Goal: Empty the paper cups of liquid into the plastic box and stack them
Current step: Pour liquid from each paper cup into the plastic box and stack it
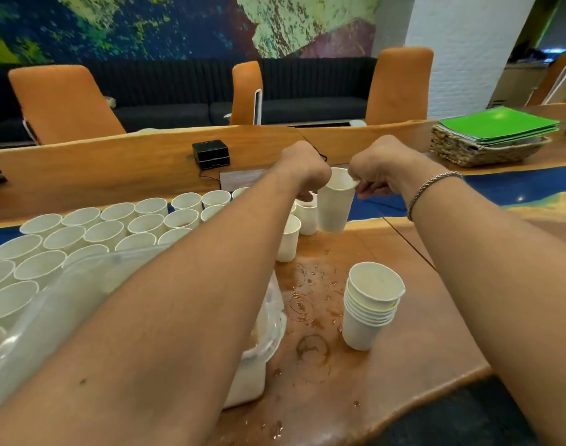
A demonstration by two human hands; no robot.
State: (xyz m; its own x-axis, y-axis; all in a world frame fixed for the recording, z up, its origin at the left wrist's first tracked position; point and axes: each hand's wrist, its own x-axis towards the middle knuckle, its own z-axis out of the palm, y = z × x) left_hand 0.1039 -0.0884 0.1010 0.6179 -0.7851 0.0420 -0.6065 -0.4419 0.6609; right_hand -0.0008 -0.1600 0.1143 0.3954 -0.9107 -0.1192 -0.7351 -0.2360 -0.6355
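Note:
A white paper cup [334, 204] hangs upright above the table, pinched at its rim by my right hand [379, 169]. My left hand [304, 169] is curled just left of it, over another cup [307, 215]; what its fingers grip is hidden. A stack of several nested cups [370, 304] stands at front right. Several open cups [108, 233] fill the left of the table. The clear plastic box [82, 284] lies under my left forearm, mostly hidden. One single cup [288, 238] stands beside the box.
Spilled drops and wet rings [310, 317] mark the wooden table between box and stack. A black device [211, 153] with a cable sits behind the cups. A wicker basket with green folders [490, 140] stands at far right. Orange chairs [63, 104] line the far side.

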